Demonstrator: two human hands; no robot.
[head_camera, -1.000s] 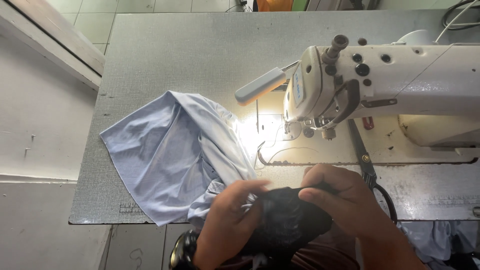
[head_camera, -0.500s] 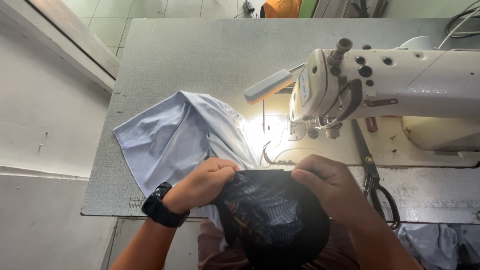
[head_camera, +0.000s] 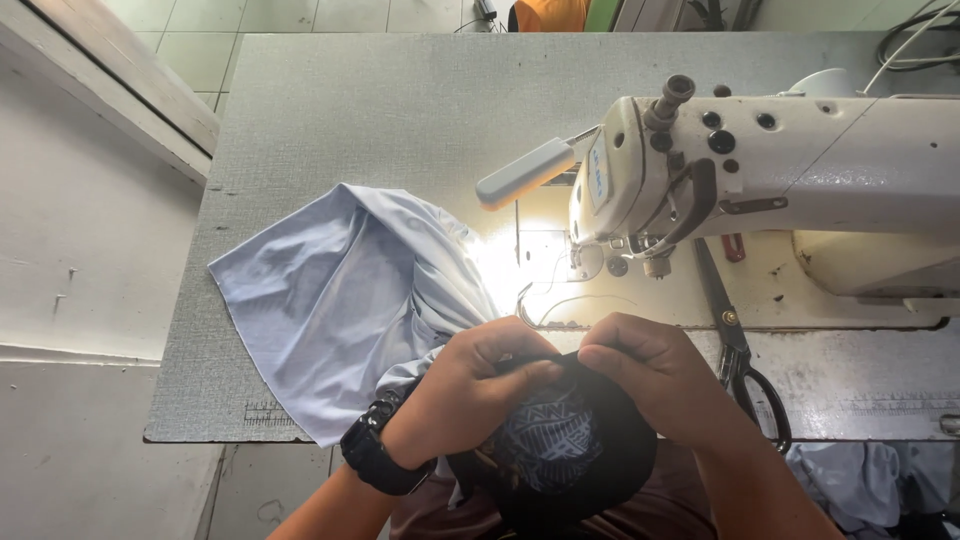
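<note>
The dark fabric piece (head_camera: 565, 445), black with a pale printed pattern on its inner face, is held at the near edge of the surface (head_camera: 400, 110), directly in front of the sewing machine (head_camera: 760, 180). Both hands grip its upper edge. The left hand (head_camera: 470, 395) has its fingers clenched on the fabric edge, and a black wristwatch (head_camera: 375, 455) sits on that wrist. The right hand (head_camera: 655, 385) pinches the same edge, its fingers closed on the cloth and touching those of the left hand.

Judged from this position, the piece is in alignment only. It lies short of the needle area (head_camera: 655, 265) of the sewing machine, and no part of it sits under the presser foot. No new stitching on it can be made out. Feeding and sewing remain to be done.

Left of the sewing machine, a light blue garment (head_camera: 340, 300) lies crumpled on the surface, its near end reaching the left hand. 1 pair of scissors (head_camera: 735, 345) lies in front of the sewing machine, just right of the right hand. The machine lamp (head_camera: 525, 172) lights the bed.
</note>
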